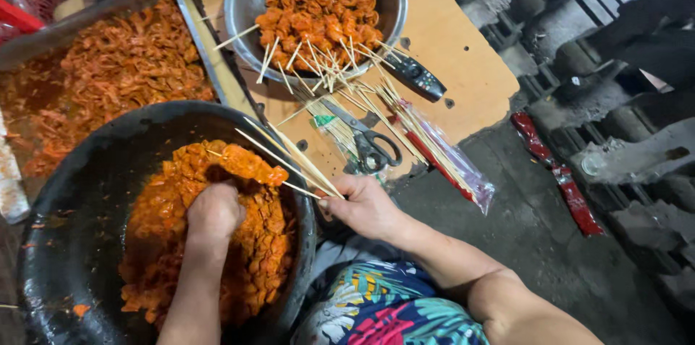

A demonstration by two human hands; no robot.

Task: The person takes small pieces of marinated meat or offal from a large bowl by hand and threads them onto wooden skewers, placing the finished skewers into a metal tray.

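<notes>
My left hand (213, 213) is sunk in a heap of orange marinated meat (253, 243) inside a big black basin (65, 243), its fingers curled into the pieces. My right hand (365, 206) rests at the basin's right rim and grips a small bundle of bamboo skewers (289, 159) that point up and left over the meat. A round metal bowl (242, 5) farther back holds several finished meat skewers (322, 8), their sticks fanning toward me.
A metal tray (192, 23) of more marinated meat sits at the back left. On the brown board (463, 62) lie scissors (373, 144), a black remote control (416, 73), loose skewers and a plastic skewer packet (456, 167). A red wrapper (557, 171) lies on the dark floor.
</notes>
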